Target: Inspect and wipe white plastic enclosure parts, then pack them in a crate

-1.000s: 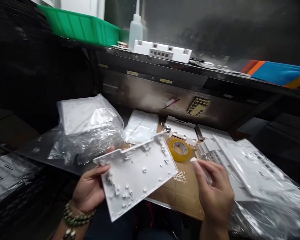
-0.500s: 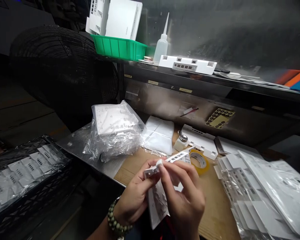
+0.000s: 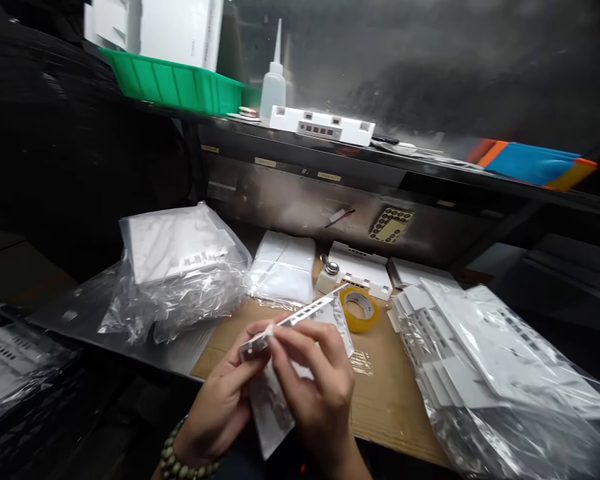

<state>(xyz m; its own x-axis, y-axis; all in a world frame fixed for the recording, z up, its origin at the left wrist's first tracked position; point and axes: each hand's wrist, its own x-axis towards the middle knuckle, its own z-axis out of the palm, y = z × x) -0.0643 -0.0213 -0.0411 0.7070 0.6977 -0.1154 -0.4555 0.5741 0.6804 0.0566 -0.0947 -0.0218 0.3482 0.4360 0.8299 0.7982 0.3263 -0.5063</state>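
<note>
My left hand (image 3: 220,403) grips a white plastic housing (image 3: 273,423) by its near-left corner, thumb on the edge. The housing is tilted on edge above the cardboard, and a row of rectangular slots runs along its upper rim. My right hand (image 3: 317,380) is closed in a pinch at the same corner, with a small white piece (image 3: 270,330) at its fingertips. Whether that piece is cloth or something else I cannot make out. Both hands partly cover the housing. A roll of yellow tape (image 3: 359,323) lies just beyond my right hand.
Bagged white housings stand left (image 3: 180,247) and right (image 3: 480,347). Flat plastic bags (image 3: 283,267), a metal-topped dispenser bottle (image 3: 329,277) and another housing (image 3: 363,263) lie behind. The shelf above carries a green basket (image 3: 180,87) and a squeeze bottle (image 3: 273,93). A crate with bagged parts sits low left.
The view has swung to the right, so the surroundings appear further left. Both hands keep hold at the same corner; the small white piece shows less between the fingers.
</note>
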